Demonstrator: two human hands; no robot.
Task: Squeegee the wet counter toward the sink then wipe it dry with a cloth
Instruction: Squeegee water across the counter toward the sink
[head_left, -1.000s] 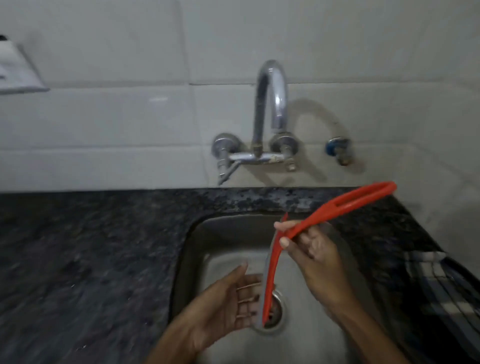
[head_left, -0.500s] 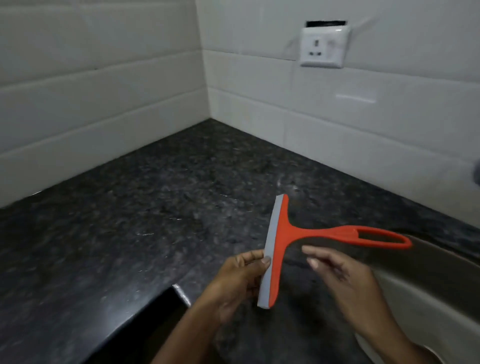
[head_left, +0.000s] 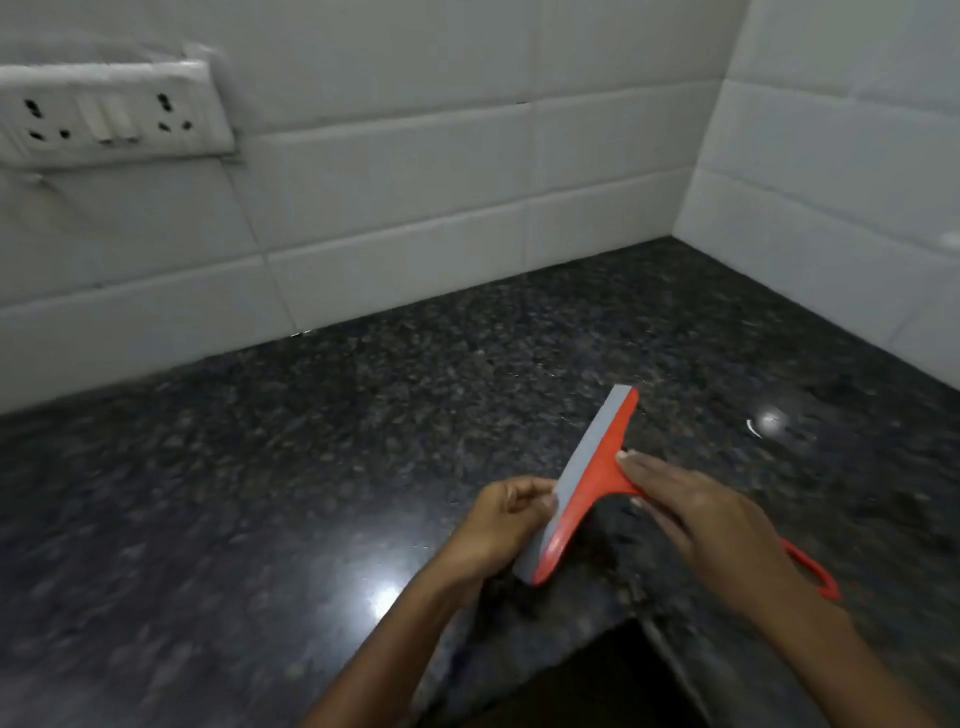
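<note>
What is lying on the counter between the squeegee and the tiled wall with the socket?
Nothing: in the head view, only bare dark counter separates the squeegee from that wall.

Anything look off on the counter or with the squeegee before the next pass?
Nothing looks damaged or spilled. The squeegee is held above the counter, left hand at its blade, right hand over the handle. The blade is not on the stone. A small bright glint sits far right, possibly water.
</note>
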